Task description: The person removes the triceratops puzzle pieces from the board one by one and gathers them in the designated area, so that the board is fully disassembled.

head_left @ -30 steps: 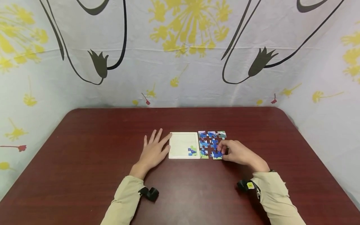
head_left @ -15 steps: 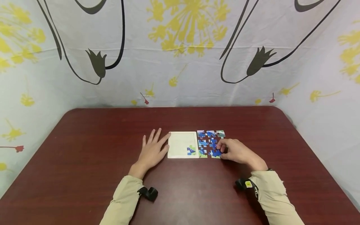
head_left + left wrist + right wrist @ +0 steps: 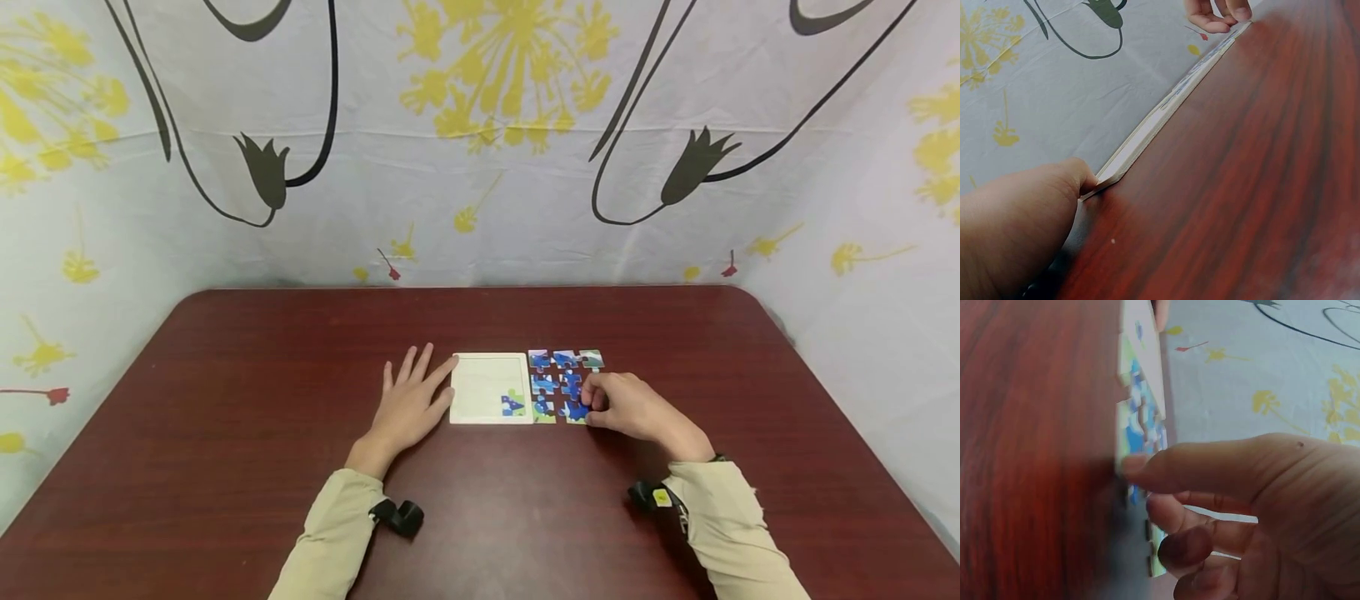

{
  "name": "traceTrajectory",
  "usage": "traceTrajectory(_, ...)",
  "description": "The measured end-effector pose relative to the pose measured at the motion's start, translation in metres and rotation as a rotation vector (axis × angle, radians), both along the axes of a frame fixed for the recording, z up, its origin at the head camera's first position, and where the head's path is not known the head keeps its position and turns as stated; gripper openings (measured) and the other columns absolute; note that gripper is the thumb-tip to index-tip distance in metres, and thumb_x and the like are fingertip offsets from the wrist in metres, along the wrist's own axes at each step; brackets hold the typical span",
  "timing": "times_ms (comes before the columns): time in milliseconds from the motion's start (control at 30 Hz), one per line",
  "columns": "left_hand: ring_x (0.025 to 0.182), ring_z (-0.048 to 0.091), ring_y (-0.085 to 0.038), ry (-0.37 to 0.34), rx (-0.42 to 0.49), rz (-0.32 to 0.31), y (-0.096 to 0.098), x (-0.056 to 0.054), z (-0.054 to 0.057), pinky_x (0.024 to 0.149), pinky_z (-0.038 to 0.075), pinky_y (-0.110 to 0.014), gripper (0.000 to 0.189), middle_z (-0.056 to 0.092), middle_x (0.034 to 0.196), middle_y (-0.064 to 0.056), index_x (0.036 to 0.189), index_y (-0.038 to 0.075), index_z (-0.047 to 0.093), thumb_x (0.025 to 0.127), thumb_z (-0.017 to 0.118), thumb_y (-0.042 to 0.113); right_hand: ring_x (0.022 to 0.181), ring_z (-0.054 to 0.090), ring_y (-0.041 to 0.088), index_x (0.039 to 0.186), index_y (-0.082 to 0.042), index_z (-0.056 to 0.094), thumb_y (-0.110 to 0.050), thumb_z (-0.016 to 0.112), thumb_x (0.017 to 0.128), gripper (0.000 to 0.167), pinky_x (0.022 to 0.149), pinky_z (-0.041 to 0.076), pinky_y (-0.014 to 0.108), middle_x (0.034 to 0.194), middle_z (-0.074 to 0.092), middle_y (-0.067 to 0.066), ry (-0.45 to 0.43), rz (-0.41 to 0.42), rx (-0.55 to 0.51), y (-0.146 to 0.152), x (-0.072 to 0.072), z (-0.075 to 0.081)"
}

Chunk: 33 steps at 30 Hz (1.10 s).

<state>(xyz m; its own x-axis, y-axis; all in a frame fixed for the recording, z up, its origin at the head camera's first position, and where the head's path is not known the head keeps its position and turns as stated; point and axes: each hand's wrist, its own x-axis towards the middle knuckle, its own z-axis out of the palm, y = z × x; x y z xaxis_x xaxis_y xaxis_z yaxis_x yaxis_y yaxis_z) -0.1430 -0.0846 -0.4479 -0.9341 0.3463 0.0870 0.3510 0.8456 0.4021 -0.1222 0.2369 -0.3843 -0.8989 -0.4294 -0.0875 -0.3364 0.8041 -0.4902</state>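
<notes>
A square pale puzzle tray (image 3: pixel 476 383) lies flat on the table, with one blue-and-green puzzle piece (image 3: pixel 513 404) in its near right corner. My left hand (image 3: pixel 408 408) rests with spread fingers at the tray's left side; in the left wrist view its thumb (image 3: pixel 1075 178) touches the tray's edge. To the right of the tray are several loose puzzle pieces (image 3: pixel 543 384) in rows. My right hand (image 3: pixel 633 406) pinches the nearest right-hand puzzle piece (image 3: pixel 574 412) by its right edge. In the right wrist view the thumb (image 3: pixel 1179 467) sits on that edge and the other fingers curl below.
All of this stands on a dark red wooden table (image 3: pixel 480 508) with rounded far corners. A pale patterned cloth (image 3: pixel 480 208) hangs behind it and along both sides. A black wrist camera is strapped to each sleeved forearm.
My right hand has shifted slightly left, further over the edge of the nearest right-hand puzzle piece. The left hand and tray stay put; the head view swayed slightly.
</notes>
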Motion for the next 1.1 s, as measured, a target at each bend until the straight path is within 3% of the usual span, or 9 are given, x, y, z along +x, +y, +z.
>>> traceTrajectory(267, 0.140, 0.005, -0.031, -0.009, -0.003, 0.002, 0.001, 0.001, 0.002, 0.105, -0.001, -0.059, 0.050, 0.015, 0.153, -0.010, 0.146, 0.029, 0.032, 0.098, 0.039, 0.041, 0.060, 0.046, 0.011, 0.079, -0.010, 0.057, -0.008, 0.074, 0.077, 0.018, 0.058, 0.040, 0.028, 0.067, 0.051, -0.005, 0.018, -0.015, 0.013, 0.001, -0.001, 0.000)
traceTrajectory(567, 0.140, 0.005, -0.031, 0.001, 0.000, -0.004, 0.003, 0.000, 0.000, 0.105, -0.001, -0.060, 0.050, 0.016, 0.153, -0.010, 0.146, 0.029, 0.033, 0.098, 0.040, 0.041, 0.060, 0.046, 0.009, 0.085, -0.008, 0.061, -0.009, 0.073, 0.078, 0.014, 0.056, 0.040, 0.027, 0.071, 0.054, -0.006, 0.161, 0.063, -0.038, -0.024, -0.001, 0.005)
traceTrajectory(767, 0.140, 0.005, -0.031, -0.003, 0.000, 0.004, 0.005, 0.001, -0.001, 0.106, -0.001, -0.059, 0.050, 0.016, 0.153, -0.010, 0.146, 0.029, 0.033, 0.098, 0.040, 0.042, 0.074, 0.051, 0.013, 0.102, -0.003, 0.065, -0.025, 0.077, 0.076, 0.036, 0.066, 0.044, 0.031, 0.086, 0.057, 0.001, 0.136, 0.104, 0.057, -0.060, -0.004, -0.003)
traceTrajectory(1100, 0.140, 0.006, -0.031, 0.015, -0.011, -0.009, 0.012, 0.002, -0.001, 0.105, 0.001, -0.060, 0.050, 0.017, 0.153, -0.010, 0.146, 0.029, 0.034, 0.098, 0.038, 0.042, 0.074, 0.048, 0.011, 0.094, -0.008, 0.061, -0.022, 0.079, 0.074, 0.030, 0.067, 0.044, 0.031, 0.084, 0.053, -0.001, 0.132, 0.069, 0.013, -0.068, 0.000, -0.011)
